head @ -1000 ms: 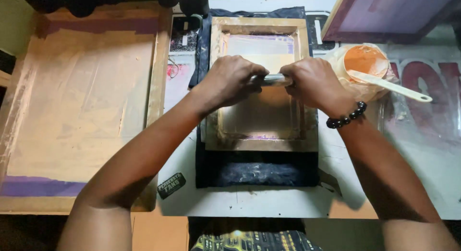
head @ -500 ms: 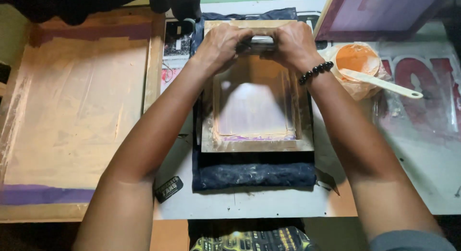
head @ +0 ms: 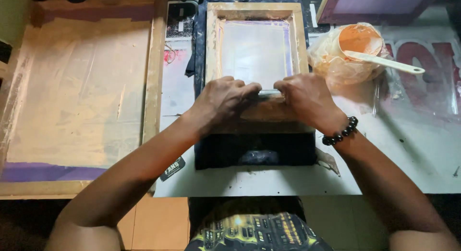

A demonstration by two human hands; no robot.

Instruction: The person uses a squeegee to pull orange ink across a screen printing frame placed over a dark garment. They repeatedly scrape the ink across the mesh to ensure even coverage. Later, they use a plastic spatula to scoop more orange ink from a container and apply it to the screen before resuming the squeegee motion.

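Squeegee (head: pixel 269 93) lies crosswise at the near end of the small wooden screen frame (head: pixel 210 44), only a short strip of its pale bar showing betw. the two hands. Left hand (head: pixel 224 101) clenched over its left part, right hand (head: pixel 305 98) clenched over its right part, knuckles up, both pressing down on the mesh (head: pixel 254 49). Black bead bracelet (head: pixel 340 132) on right wrist. Frame sits on a dark garment (head: pixel 254 150) spread on the white surface (head: pixel 408 155), garment's near edge just short of the surface's front edge. To the right, near the frame: plastic bag w/ orange ink tub (head: pixel 357 40), white spatula (head: pixel 384 62) resting in it, handle pointing right. To the left, well apart from the hands: large wooden screen frame (head: pixel 154 73), lying flat, purple strip along its near side.
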